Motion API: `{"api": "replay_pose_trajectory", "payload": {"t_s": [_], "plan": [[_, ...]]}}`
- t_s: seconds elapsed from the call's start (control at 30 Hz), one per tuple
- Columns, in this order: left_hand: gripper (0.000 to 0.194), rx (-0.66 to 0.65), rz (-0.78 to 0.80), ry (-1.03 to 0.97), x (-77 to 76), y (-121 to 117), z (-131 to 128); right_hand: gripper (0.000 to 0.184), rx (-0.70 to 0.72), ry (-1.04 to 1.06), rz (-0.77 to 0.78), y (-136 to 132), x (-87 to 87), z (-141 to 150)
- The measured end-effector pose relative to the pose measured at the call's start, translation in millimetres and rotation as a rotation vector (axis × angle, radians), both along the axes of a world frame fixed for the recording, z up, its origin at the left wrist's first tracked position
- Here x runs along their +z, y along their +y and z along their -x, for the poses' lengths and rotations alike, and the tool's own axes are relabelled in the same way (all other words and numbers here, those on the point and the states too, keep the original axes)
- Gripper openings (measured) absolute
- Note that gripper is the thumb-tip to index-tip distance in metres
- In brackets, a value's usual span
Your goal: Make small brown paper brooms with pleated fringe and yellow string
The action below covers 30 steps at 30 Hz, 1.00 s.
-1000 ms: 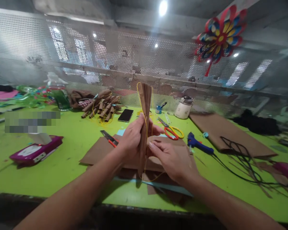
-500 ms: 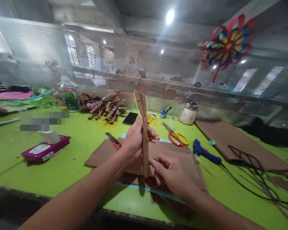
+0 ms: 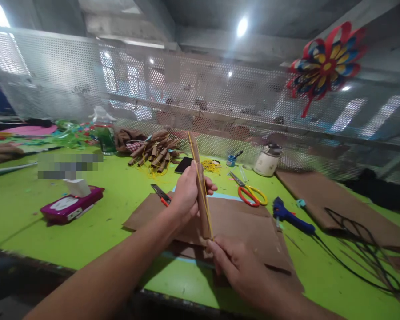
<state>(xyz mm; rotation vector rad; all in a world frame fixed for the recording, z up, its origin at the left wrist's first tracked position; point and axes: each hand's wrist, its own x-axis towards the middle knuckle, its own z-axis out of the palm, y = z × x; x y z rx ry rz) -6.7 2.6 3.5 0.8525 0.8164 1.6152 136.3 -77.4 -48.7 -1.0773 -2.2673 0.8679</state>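
Observation:
My left hand (image 3: 187,191) is closed around the middle of a thin rolled piece of brown paper (image 3: 204,215), held tilted over the table. A yellow string (image 3: 191,146) runs along the roll from its top end down to the bottom. There my right hand (image 3: 235,262) pinches the string at the roll's lower end; the exact grip is partly hidden by the fingers. Beneath both hands lie brown paper sheets (image 3: 243,226), with light blue paper showing at their edges.
A box cutter (image 3: 160,194), scissors (image 3: 252,195) and a blue glue gun (image 3: 291,216) surround the sheets. Behind lie a pile of paper rolls (image 3: 156,153), a phone (image 3: 183,165) and loose yellow string (image 3: 211,166). A purple power strip (image 3: 71,206) sits left. Another person's hand (image 3: 2,153) rests far left.
My right hand has moved down to the roll's bottom end, and the string, loose before, is now straight along the roll. The roll has turned and tilted. The view has shifted slightly left.

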Motion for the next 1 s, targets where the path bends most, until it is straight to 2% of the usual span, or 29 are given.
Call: {"api": "replay_pose_trajectory", "payload": {"t_s": [0.17,0.47,0.7,0.87,1.0], "plan": [[0.026,-0.011,0.06,-0.046,2.7,0.1,0.4,0.036,0.047,-0.138,-0.121,-1.4,0.4,-0.1],[0.026,-0.007,-0.011,-0.048,3.6,0.1,0.2,0.036,0.084,-0.259,-0.133,-9.8,9.6,0.1],[0.034,-0.001,0.028,-0.019,-0.1,2.9,-0.5,0.036,0.162,-0.349,-0.058,-7.9,20.8,-7.9],[0.032,0.046,0.082,-0.044,-0.6,4.2,-1.5,0.036,0.145,-0.357,-0.043,-4.3,17.7,-5.5],[0.033,0.033,0.086,-0.099,1.2,4.4,-1.4,0.037,0.122,-0.304,0.016,-2.2,16.0,-4.3]]}}
